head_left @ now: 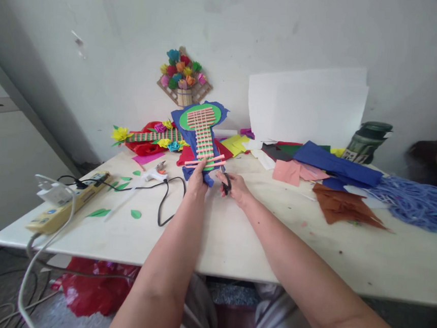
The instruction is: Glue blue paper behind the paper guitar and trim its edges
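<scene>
My left hand (pixel 198 177) grips the lower end of a guitar-shaped paper craft (pixel 202 124), held tilted up above the table. Its green face carries a lattice of pink strips, and crumpled blue paper surrounds the edges. Two longer pink sticks (pixel 213 160) lie across it near my left thumb and stick out past its sides. Black-handled scissors (pixel 226 184) are in my right hand (pixel 235 187), their blades pointing up at the craft's lower right edge. Whether the blades touch the pink sticks is hard to tell.
A white glue gun (pixel 154 174) with a black cord lies left, near green paper leaves (pixel 135 213) and a power strip (pixel 69 207). Behind are a flower-trimmed craft (pixel 155 138) and a flower basket piece (pixel 184 97). Coloured paper (pixel 329 163), blue yarn (pixel 421 202) and a bottle (pixel 366 142) stand right.
</scene>
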{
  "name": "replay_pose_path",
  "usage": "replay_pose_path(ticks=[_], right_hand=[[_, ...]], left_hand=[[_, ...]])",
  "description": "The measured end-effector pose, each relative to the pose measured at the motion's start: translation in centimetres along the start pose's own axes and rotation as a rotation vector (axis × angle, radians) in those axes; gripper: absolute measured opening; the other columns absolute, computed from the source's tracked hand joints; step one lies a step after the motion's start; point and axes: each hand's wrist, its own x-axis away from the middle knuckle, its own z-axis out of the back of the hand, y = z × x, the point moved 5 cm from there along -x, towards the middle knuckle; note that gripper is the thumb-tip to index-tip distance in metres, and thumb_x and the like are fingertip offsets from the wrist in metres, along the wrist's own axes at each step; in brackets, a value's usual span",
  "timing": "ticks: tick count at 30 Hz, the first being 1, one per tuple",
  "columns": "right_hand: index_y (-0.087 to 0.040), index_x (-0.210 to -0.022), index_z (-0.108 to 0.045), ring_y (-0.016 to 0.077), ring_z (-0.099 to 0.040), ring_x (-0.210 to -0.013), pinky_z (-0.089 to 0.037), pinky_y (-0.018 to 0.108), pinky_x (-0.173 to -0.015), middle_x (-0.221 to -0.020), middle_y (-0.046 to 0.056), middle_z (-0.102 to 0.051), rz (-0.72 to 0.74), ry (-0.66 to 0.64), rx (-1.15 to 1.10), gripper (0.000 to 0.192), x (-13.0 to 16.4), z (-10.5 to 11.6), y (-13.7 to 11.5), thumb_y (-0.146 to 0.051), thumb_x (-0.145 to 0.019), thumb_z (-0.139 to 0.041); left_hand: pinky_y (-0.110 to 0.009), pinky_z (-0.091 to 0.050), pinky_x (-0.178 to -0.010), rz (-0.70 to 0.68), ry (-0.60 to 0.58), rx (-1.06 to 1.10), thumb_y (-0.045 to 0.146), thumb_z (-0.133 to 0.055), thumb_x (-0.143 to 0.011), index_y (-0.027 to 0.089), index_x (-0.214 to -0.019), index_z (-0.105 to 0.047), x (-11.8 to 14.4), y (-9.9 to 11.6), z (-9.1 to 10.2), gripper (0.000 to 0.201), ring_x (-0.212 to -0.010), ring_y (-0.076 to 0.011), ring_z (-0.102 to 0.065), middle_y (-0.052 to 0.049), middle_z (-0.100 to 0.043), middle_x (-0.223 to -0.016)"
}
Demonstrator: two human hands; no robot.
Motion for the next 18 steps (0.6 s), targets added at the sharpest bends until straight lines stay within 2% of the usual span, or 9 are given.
replay_pose_path(ticks=[9,14,18], right_hand=[[-0.016,-0.061,-0.057,0.0076,-0.042,-0.031,-0.035,0.02,-0.03,-0.039,-0.004,-0.049,0.037,0.058,-0.017,0.035,-0.5,0.21,0.11,-0.046,-0.06,-0.074],[-0.017,-0.054,-0.054,0.0065,-0.038,-0.029,-0.031,0.019,-0.029,-0.037,-0.006,-0.044,0.079,0.135,0.001,0.03,-0.41,0.2,-0.25,-0.039,-0.062,-0.073],[-0.017,-0.052,-0.053,0.007,-0.038,-0.028,-0.033,0.02,-0.029,-0.036,-0.006,-0.044,0.087,0.176,0.022,0.03,-0.65,0.35,-0.04,-0.038,-0.062,-0.072]], left_hand=[[-0.017,-0.048,-0.048,0.009,-0.04,-0.014,0.011,-0.067,-0.072,0.015,-0.071,-0.06,0.13,-0.43,-0.11,0.008,-0.051,-0.0102,-0.06,0.0,-0.064,-0.059],[-0.017,-0.049,-0.051,0.007,-0.03,-0.016,0.012,-0.071,-0.068,0.014,-0.075,-0.061,0.0,-0.59,-0.07,0.012,-0.055,-0.0114,-0.063,0.0,-0.066,-0.063],[-0.017,-0.049,-0.05,0.008,-0.009,-0.033,0.013,-0.071,-0.068,0.014,-0.077,-0.062,-0.07,-0.57,-0.01,0.013,-0.059,-0.0128,-0.065,-0.001,-0.066,-0.064]])
